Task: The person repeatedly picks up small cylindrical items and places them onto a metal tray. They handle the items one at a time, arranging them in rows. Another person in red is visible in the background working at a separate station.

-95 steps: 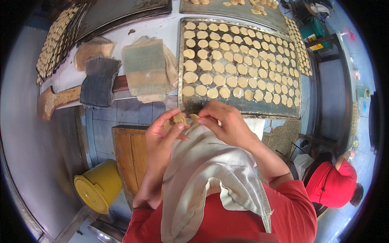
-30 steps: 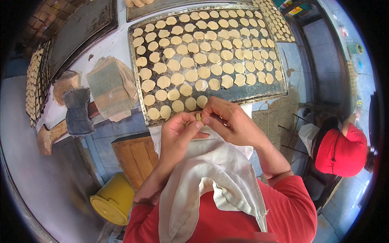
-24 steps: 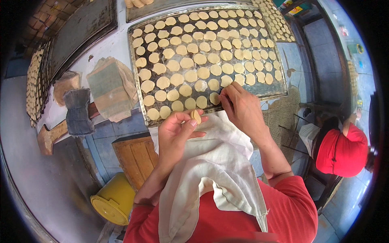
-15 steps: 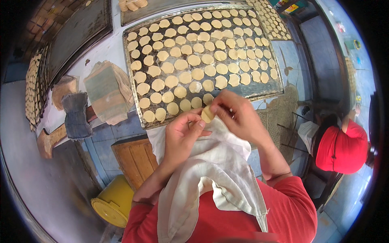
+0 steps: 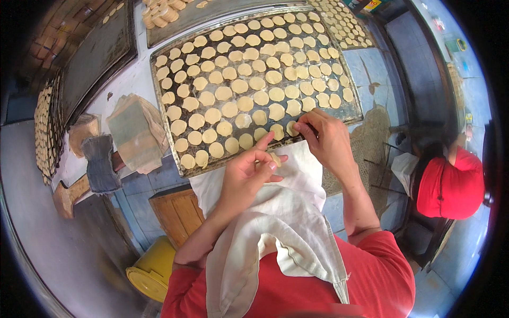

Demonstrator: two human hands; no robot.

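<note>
Rows of thin, pale dough rounds lie on a dark, worn baking tray (image 5: 354,108) in front of me. At the tray's near edge, my right hand (image 5: 330,142) pinches the side of a dough round (image 5: 292,128), which rests on or just over the metal; contact cannot be made out. My left hand (image 5: 245,174) hovers just off the same edge, palm turned up. Between its thumb and fingers sits a small folded piece of dough (image 5: 275,159). Another dough round (image 5: 277,131) lies on the tray beyond the left fingertips.
Folded cloths (image 5: 135,132) and a dark grey rag (image 5: 101,163) lie left of the tray. More trays, one with stacked dough rounds (image 5: 159,15), stand beyond. Below are a wooden drawer front (image 5: 176,208) and a yellow bucket (image 5: 151,270). A person in red (image 5: 450,183) is at right.
My hands have parted. The right has moved forward and right to the tray's front row with a dough round, while the left keeps a piece of dough. The view has shifted slightly.
</note>
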